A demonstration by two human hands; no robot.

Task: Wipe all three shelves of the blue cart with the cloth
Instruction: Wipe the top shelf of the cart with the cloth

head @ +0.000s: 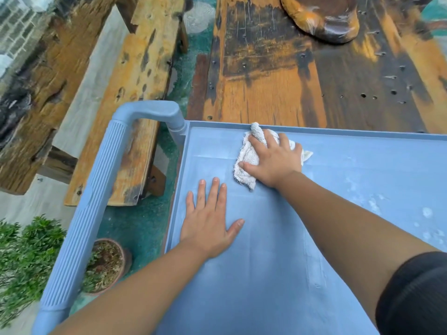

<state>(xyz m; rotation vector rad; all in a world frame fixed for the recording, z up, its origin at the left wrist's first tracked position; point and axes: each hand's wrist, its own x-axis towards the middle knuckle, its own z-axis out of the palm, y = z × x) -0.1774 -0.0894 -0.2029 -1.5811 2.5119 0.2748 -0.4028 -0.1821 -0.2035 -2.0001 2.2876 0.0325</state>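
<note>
Top shelf [278,238] of the blue cart [101,189] is being wiped. The cloth [246,163] is pinned flat under the right hand [273,160]: the grip is pressed down on it with fingers spread, not clenched, just short of the shelf's far rim. The left hand [208,223] is laid flat and empty on the bare shelf, nearer the body and just left of the cloth grip; likely bracing the cart.

Progress, judged: early. Pale dusty blotches [428,213] are seen well right of the cloth grip, so that part looks unwiped. The surface near the left hand looks cleaner, though streaks remain. The two lower shelves are not in view; state cannot be told. Handle [79,221] sits left of both hands.
</note>
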